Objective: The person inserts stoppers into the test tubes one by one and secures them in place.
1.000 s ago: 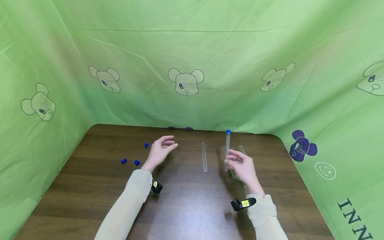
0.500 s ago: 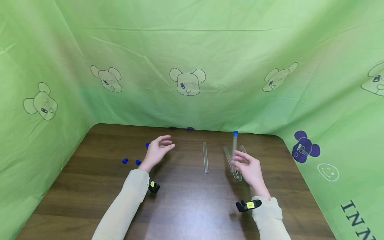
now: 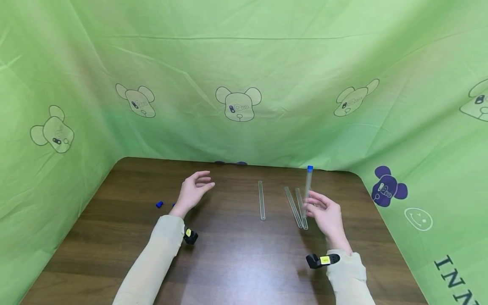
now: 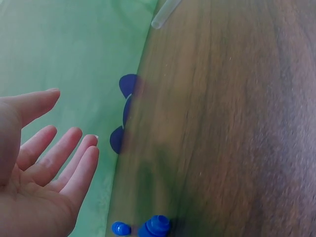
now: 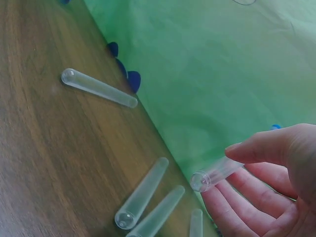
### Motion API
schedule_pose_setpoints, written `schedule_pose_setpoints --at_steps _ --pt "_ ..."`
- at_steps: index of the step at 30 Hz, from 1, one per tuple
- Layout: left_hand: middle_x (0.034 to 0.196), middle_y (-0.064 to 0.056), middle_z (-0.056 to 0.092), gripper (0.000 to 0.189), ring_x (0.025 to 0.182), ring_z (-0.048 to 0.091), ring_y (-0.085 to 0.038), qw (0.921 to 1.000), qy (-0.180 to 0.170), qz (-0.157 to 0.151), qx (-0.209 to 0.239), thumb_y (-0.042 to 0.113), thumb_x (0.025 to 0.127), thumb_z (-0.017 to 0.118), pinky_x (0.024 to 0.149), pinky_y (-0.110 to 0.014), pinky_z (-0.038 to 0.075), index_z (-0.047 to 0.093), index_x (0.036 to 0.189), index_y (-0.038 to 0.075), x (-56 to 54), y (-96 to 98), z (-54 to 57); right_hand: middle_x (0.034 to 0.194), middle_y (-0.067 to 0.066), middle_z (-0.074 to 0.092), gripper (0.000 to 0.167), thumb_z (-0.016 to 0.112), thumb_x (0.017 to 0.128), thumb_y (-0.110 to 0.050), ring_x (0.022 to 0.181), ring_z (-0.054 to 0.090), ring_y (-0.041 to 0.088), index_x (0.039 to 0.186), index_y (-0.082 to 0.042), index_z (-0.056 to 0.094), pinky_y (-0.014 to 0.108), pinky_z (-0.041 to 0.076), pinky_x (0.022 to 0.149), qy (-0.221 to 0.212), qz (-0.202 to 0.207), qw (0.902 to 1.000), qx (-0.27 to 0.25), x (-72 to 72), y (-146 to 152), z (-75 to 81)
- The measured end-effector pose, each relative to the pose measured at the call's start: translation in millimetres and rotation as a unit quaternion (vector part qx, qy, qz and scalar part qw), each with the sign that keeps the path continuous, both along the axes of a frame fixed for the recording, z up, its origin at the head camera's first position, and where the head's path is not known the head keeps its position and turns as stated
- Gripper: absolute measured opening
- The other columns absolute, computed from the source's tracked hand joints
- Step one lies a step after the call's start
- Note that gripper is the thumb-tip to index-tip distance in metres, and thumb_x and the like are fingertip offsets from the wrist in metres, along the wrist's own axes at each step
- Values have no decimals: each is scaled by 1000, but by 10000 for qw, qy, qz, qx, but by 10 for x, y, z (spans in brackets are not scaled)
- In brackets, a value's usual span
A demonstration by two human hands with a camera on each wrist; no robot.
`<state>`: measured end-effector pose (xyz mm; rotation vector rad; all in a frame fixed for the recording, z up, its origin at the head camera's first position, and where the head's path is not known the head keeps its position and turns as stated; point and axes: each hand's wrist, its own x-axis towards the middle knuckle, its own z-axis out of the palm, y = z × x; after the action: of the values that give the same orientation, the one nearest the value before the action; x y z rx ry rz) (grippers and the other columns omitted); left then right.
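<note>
Between thumb and fingers my right hand (image 3: 324,214) pinches a clear test tube (image 3: 308,183), upright, with a blue cap on top. Its rounded lower end (image 5: 200,181) points toward the right wrist camera. Beneath and left of that hand, clear uncapped tubes (image 3: 292,207) lie slanted on the table. My left hand (image 3: 192,192) hovers over the left side, fingers loosely spread and holding nothing. Near it lie loose blue caps: one cap (image 3: 159,204) sits farther left, and another cap (image 3: 173,205) is mostly hidden by the wrist. Two blue caps (image 4: 157,227) show in the left wrist view.
A single clear tube (image 3: 261,201) lies by itself on the brown wooden table (image 3: 228,254), between the hands. Green printed cloth (image 3: 244,140) hangs behind the table and along both sides.
My right hand has carried the capped test tube to the right, uncovering more of the lying tubes. The left hand has drifted left, covering the farthest blue cap.
</note>
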<state>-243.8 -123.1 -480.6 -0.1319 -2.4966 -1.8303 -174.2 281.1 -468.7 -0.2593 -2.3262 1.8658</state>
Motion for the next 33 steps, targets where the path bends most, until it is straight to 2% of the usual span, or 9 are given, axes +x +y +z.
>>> schedule_pose_setpoints --at_steps 3,6,13,22,27,33 --pt "128 -19 66 50 110 67 -32 10000 14 11 -7 19 94 77 93 -48 54 60 140 10 1 -29 8 108 14 73 47 70 93 4 81 70 3 138 7 58 24 59 74 -48 -31 10000 42 7 47 6" --pt "129 -19 65 50 111 66 -33 10000 20 40 -39 20 94 77 93 -48 53 60 140 10 -4 -57 11 103 6 75 47 69 93 4 81 70 2 138 7 57 24 59 74 -25 -51 10000 32 12 84 13" --pt "132 -17 64 51 114 65 -32 9999 -39 99 -102 23 94 76 95 -48 52 59 141 10 -11 -162 28 103 9 75 44 69 92 4 81 71 5 136 7 59 23 58 73 92 -148 9998 136 29 155 39" --pt "134 -19 62 51 117 62 -35 9996 32 249 -134 23 96 74 98 -50 50 58 142 8 -26 -331 82 95 -2 76 47 69 92 6 78 72 4 137 10 57 22 58 71 135 -173 9998 16 39 264 19" --pt "135 -20 61 52 119 62 -35 9995 -7 258 -208 23 97 73 99 -49 50 56 144 7 -41 -393 105 89 -13 73 48 68 93 7 78 72 6 138 12 54 23 58 71 127 -175 9998 -55 50 332 6" --pt "134 -19 63 53 118 62 -36 9985 -117 410 -329 24 97 72 98 -48 50 55 144 6 -97 -451 138 92 -7 75 47 67 93 7 78 72 6 139 12 54 24 59 71 90 -242 9997 -11 75 413 19"
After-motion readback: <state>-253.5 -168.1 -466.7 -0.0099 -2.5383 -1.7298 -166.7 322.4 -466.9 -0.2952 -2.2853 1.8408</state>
